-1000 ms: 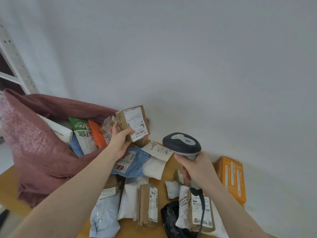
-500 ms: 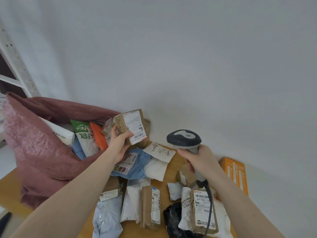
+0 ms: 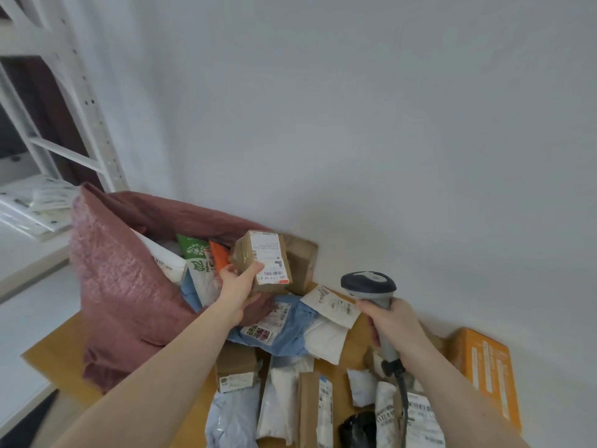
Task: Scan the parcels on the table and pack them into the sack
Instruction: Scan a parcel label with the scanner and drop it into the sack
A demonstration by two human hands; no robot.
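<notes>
While the left hand [image 3: 240, 282] grips a brown labelled box [image 3: 262, 260] at the pink sack [image 3: 113, 286] mouth, right hand [image 3: 395, 321], at 3 o'clock, fingers wrapped, holds the scanner [image 3: 368, 284] over the table [image 3: 55, 350].

Wooden table [image 3: 61, 349] under a pink sack [image 3: 113, 295], orange box [image 3: 487, 367] and scattered parcels [image 3: 310, 334].

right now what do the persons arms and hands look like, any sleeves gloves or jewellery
Both forearms are bare up to the bottom edge of the picture, so no sleeves show. The left hand and right hand wear no gloves. No rings, watch or wristband are visible on the fingers or wrists, and no markings show on either arm. Anything worn above the forearms is out of view.
</notes>
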